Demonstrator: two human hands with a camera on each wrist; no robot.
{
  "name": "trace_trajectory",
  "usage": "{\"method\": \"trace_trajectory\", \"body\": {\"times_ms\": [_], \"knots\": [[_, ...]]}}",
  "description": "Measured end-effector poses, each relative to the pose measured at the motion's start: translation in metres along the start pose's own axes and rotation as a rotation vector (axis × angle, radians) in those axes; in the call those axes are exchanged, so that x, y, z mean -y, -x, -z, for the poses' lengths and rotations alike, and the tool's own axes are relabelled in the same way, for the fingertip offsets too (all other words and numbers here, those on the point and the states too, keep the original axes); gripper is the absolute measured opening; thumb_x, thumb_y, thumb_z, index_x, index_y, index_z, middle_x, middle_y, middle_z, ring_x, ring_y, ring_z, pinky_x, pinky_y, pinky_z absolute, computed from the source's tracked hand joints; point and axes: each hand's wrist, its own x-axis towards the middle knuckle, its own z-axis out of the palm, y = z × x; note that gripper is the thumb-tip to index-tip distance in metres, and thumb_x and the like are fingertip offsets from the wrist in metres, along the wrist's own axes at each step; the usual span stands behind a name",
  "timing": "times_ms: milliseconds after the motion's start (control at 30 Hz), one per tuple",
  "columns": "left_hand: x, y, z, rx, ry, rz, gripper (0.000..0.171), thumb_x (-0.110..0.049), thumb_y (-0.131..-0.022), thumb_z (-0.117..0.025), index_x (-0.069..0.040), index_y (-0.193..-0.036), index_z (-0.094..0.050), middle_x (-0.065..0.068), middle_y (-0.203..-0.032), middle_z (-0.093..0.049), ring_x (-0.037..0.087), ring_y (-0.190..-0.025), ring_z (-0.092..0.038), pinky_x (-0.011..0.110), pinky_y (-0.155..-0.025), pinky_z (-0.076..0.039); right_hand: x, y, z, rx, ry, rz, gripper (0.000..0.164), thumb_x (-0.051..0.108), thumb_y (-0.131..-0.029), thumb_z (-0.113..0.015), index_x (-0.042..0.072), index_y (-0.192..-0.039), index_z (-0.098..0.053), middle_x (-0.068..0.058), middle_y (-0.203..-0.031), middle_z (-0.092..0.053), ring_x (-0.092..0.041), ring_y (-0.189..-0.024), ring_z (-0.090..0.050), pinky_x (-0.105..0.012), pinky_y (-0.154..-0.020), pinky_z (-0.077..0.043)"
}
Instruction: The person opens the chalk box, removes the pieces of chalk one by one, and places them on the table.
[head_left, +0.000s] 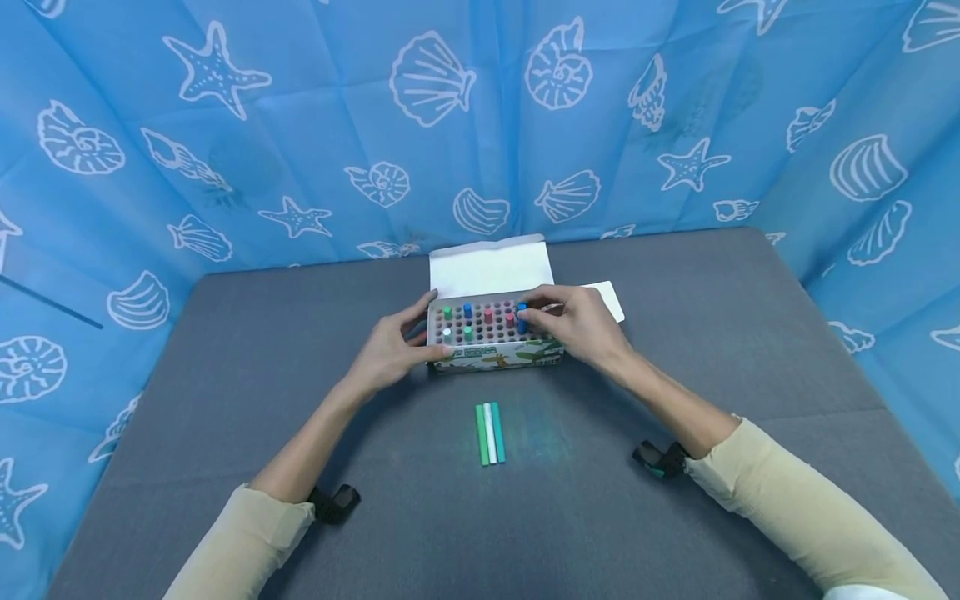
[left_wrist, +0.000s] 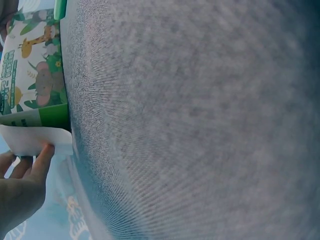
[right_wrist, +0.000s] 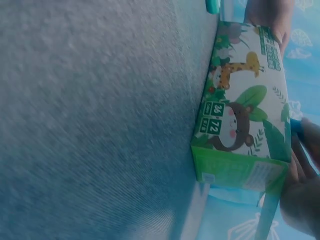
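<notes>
A cardboard box (head_left: 498, 358) printed with cartoon animals stands on the grey table, its top showing rows of round holes. Several coloured sticks, green, blue, red and white, poke up from some holes. My right hand (head_left: 588, 325) pinches an upright blue stick (head_left: 522, 319) near the tray's right end; its tip also shows in the right wrist view. At the other end, my left hand (head_left: 386, 350) grips the box, thumb at the front corner and fingers round the back. In the left wrist view, fingertips press a white end flap (left_wrist: 35, 140).
A green stick (head_left: 482, 435), a white stick (head_left: 490, 433) and a teal stick (head_left: 498, 432) lie side by side in front of the box. Its white lid (head_left: 491, 269) is folded back, and a white side flap (head_left: 609, 300) sticks out right. A blue shell-patterned curtain (head_left: 480, 125) hangs behind.
</notes>
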Motion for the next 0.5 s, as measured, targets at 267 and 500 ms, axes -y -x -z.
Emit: {"method": "trace_trajectory", "body": {"times_ms": [267,500], "knots": [[0.0049,-0.0003,0.0005,0.005,0.034,-0.02,0.091,-0.02,-0.085,-0.082,-0.022,-0.158,-0.027,0.012,-0.159,-0.031,0.032,-0.144,-0.032,0.039,-0.11,-0.045,0.0003,0.0023,-0.0025,-0.087,-0.074,0.042,0.019,0.015,-0.095,-0.069,0.005,-0.111,-0.074,-0.009,-0.096,-0.073,-0.017,-0.075,-0.073,-0.032,-0.066,-0.063],[0.0041,0.0004,0.0003,0.0,0.024,0.001,0.091,-0.02,-0.085,-0.082,-0.023,-0.157,-0.027,0.011,-0.161,-0.027,0.033,-0.144,-0.033,0.04,-0.11,-0.045,-0.0006,0.002,-0.0009,-0.169,-0.132,0.078,0.02,0.011,-0.095,-0.068,0.001,-0.112,-0.072,-0.012,-0.101,-0.071,-0.024,-0.079,-0.074,-0.027,-0.069,-0.063]]}}
